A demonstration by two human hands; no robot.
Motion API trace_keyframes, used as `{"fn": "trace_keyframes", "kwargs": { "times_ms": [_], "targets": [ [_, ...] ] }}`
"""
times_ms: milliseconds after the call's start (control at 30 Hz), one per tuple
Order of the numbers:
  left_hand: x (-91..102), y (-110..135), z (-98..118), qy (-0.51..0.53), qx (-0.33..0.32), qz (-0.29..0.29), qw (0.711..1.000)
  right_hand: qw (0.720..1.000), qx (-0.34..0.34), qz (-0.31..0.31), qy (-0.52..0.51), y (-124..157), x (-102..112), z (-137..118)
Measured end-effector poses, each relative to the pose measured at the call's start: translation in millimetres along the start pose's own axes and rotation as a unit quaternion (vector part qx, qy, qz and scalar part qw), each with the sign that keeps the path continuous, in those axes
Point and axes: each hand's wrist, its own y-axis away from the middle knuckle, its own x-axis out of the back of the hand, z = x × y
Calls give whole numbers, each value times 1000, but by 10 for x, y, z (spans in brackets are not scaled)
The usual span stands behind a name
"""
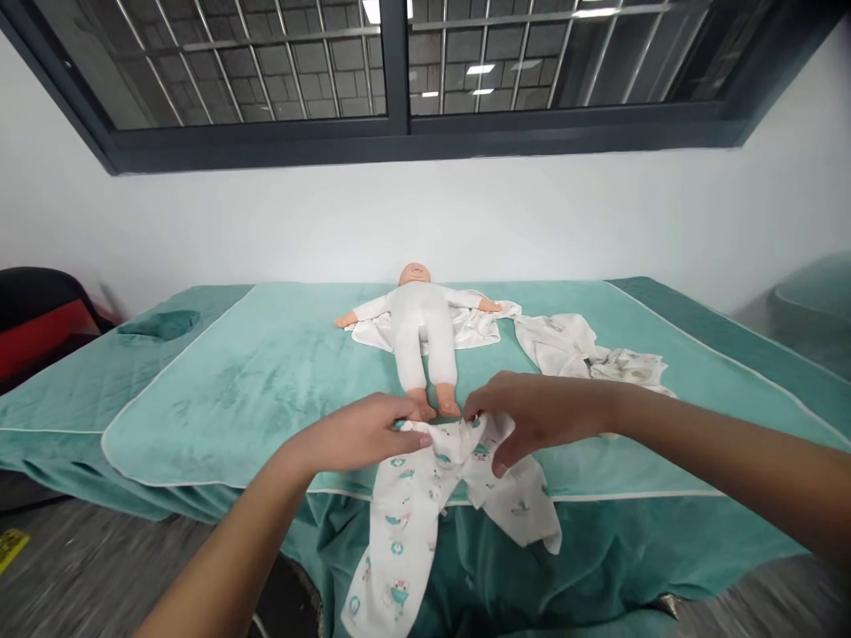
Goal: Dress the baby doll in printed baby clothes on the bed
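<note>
A baby doll (422, 332) in white clothes lies on its back on a teal bed cover (266, 372), head toward the wall, bare feet toward me. Just below its feet, both of my hands grip the waistband of small white patterned trousers (412, 514). My left hand (359, 434) pinches the left side of the waistband. My right hand (532, 412) is closed on the right side. The trouser legs hang over the front edge of the bed.
A white cloth (475, 328) lies spread under the doll. Crumpled white patterned garments (591, 354) lie to its right. A folded teal cloth (160, 324) sits at the back left. A black and red seat (33, 328) stands at the far left. The wall and a barred window are behind.
</note>
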Motion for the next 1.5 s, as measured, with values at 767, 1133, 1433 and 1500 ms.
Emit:
{"fn": "trace_keyframes", "kwargs": {
  "times_ms": [767, 1133, 1433, 1500],
  "targets": [
    [492, 263, 255, -112, -106, 234, 960, 988, 90, 121, 44, -5, 717, -403],
    [541, 254, 187, -220, -31, 439, 871, 936, 5, 313, 160, 65, 770, -332],
    [416, 18, 453, 30, -84, 545, 834, 920, 40, 370, -122, -73, 640, -629],
    [394, -52, 528, 87, -152, 531, 829, 920, 73, 353, -157, -145, 579, -724]
  ]
}}
